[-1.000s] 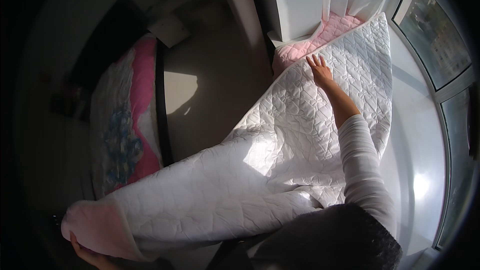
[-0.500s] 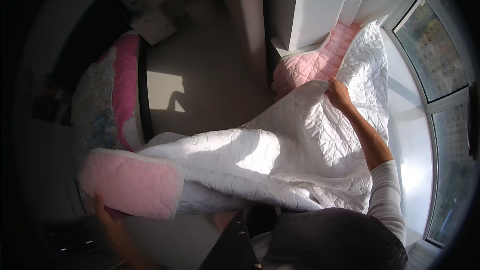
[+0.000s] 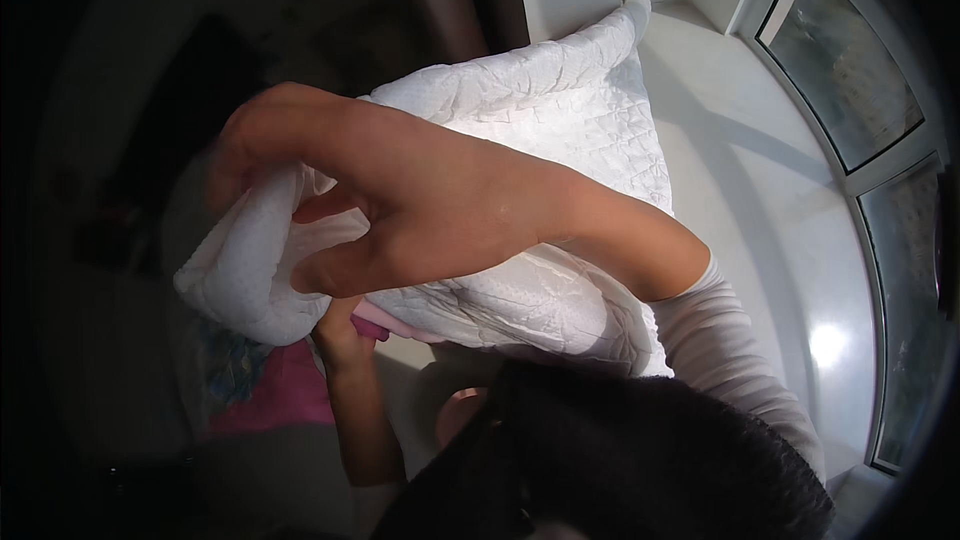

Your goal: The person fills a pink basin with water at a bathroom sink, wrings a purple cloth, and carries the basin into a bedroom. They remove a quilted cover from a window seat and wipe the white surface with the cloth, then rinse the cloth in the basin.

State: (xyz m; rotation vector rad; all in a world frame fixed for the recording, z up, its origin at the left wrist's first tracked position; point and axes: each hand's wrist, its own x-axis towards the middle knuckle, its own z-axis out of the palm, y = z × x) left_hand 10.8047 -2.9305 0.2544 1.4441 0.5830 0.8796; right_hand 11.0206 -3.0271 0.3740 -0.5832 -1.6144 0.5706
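Head view showed the white quilt (image 3: 560, 130) bunched high, its far edge near the window ledge (image 3: 760, 240), which lay bare beside it. Right hand (image 3: 400, 200) reached across, fingers curled pinching a fold; left hand (image 3: 340, 335) gripped underneath.

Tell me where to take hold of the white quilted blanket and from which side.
Grip the white quilted blanket at its bunched, rolled-over end on the person's left, coming from above. There the fabric is gathered into a thick fold that fingers can wrap. The right hand already curls over that fold from the top, while the left hand supports it from underneath.
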